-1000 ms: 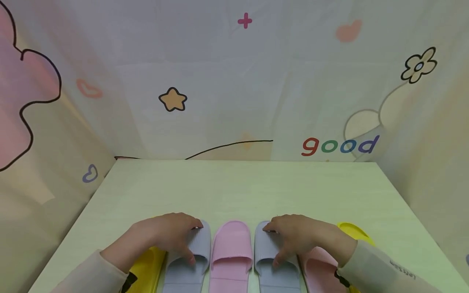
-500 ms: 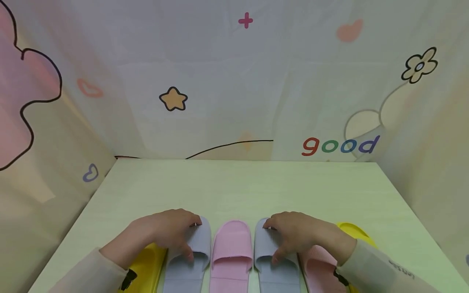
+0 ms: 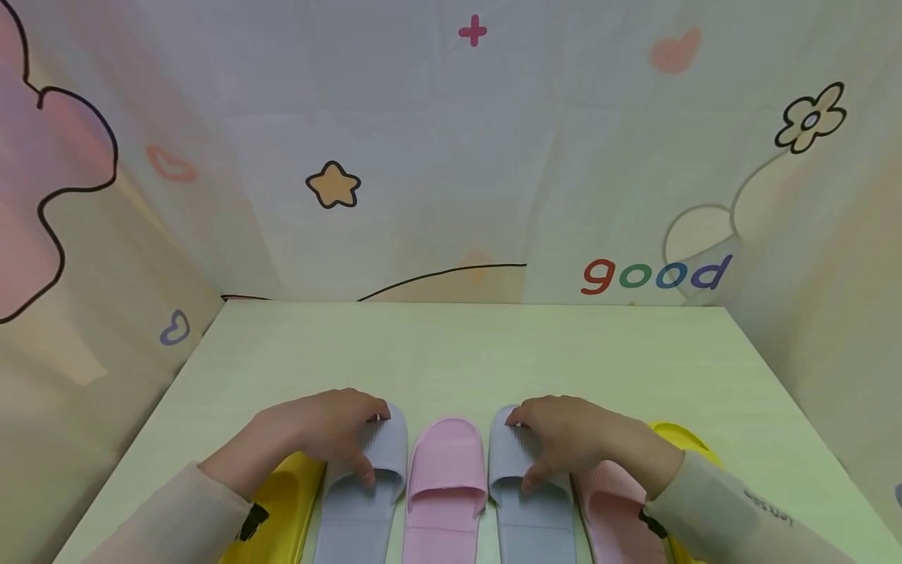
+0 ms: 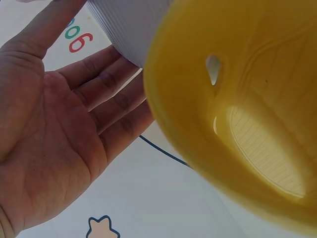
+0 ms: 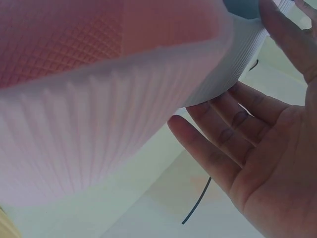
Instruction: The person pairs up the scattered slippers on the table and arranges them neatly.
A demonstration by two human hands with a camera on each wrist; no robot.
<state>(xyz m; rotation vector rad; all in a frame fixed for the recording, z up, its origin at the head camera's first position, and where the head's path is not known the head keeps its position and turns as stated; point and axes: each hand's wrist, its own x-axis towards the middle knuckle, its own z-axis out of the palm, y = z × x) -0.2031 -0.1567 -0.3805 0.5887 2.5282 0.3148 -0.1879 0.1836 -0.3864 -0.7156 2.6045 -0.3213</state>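
L hand [image 3: 331, 427]: fingers [image 4: 127, 123] + thumb gripping L grey slipper [image 3: 358, 521], strap/toe area.
R hand [image 3: 567, 433]: same, on R grey slipper [image 3: 537, 526].
Loc.: row at counter [image 3: 465, 356] near side, flanking centre pink slipper [image 3: 442, 521].
Handling (est.): prob. light, soft, flexible, non-fragile; ribbed strap shd. limit slip.
Hold pt.: strap; thumb at rear edge, fingers twd. toe.
Qty.: 2 grey, 2 pink, 2 yellow slippers [image 3: 285, 505]; 6 total.

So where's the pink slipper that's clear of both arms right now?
In the head view, the pink slipper lies at bottom centre, between the left grey slipper and the right grey slipper.
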